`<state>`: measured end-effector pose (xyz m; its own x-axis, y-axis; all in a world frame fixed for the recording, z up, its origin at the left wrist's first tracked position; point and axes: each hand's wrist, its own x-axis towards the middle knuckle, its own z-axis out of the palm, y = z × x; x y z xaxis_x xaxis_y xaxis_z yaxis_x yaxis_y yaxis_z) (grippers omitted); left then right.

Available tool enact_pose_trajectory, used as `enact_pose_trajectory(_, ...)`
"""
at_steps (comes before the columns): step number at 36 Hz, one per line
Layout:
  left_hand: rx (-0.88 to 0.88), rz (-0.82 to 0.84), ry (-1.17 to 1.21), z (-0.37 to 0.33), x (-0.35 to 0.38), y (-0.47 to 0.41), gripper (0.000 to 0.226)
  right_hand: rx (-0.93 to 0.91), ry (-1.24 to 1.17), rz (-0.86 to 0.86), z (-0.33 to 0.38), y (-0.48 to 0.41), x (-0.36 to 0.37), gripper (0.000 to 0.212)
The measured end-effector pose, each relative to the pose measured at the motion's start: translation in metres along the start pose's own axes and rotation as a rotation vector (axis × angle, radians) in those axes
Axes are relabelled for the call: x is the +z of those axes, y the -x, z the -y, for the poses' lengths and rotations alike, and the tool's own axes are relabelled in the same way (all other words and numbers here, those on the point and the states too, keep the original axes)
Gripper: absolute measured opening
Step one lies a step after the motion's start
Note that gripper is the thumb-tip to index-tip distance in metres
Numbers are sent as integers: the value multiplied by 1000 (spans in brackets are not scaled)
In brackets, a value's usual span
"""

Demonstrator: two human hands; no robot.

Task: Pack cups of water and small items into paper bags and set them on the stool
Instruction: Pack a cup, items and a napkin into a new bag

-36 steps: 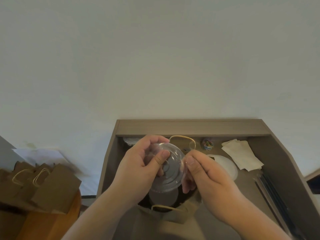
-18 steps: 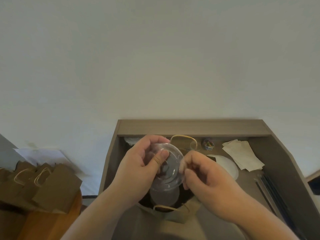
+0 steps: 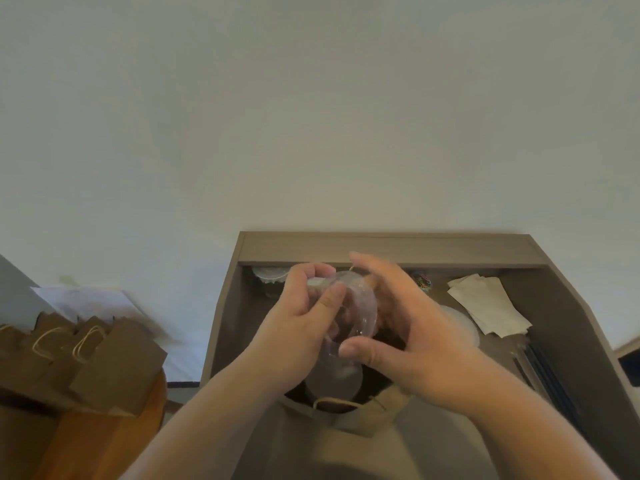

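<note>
A clear plastic lid (image 3: 360,306) is held tilted on edge between both hands. My left hand (image 3: 298,327) grips its left rim, thumb on the front face. My right hand (image 3: 415,334) spans its right side, thumb at the lower rim and fingers spread behind the top. Directly below, an open brown paper bag (image 3: 367,420) stands on the desk with a clear cup (image 3: 334,381) inside it. At the left, several brown paper bags (image 3: 114,362) sit on a round wooden stool (image 3: 114,441).
The desk has a raised wooden rim (image 3: 381,247). At the back lie a stack of clear lids (image 3: 270,275) and coloured paper clips (image 3: 423,281). Folded napkins (image 3: 488,306), a white disc (image 3: 460,323) and dark straws (image 3: 547,368) sit at the right.
The lid has turned from nearly flat to on edge. My right hand let go its pinch on the rim and opened wider, reaching around the lid's right side.
</note>
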<state>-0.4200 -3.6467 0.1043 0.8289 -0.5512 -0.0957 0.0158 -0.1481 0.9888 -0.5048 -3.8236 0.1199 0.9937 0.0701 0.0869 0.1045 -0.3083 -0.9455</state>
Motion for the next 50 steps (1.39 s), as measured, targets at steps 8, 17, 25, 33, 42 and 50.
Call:
enact_pose_trajectory(8, -201, 131, 425, -8, -1, 1, 37, -40, 395, 63, 10, -12, -3, 107)
enact_pose_trajectory(17, -108, 158, 219, -5, -10, -2, 33, -36, 338, 18, 10, -19, 0, 103)
enact_pose_trajectory(25, 178, -104, -407, 5, -44, 9, 30, 319, 804, 324, 35, -22, -9, 103)
enact_pose_trajectory(33, 210, 51, -746, 34, -55, 6, 22, 583, 1237, 620, 14, -62, 53, 94)
enact_pose_trajectory(42, 337, 68, -673, 56, -65, 5, 29, 624, 1348, 868, -51, -89, 86, 67)
enact_pose_trajectory(50, 346, 79, -657, 66, -68, 5, 25, 677, 1326, 825, -112, -95, 89, 80)
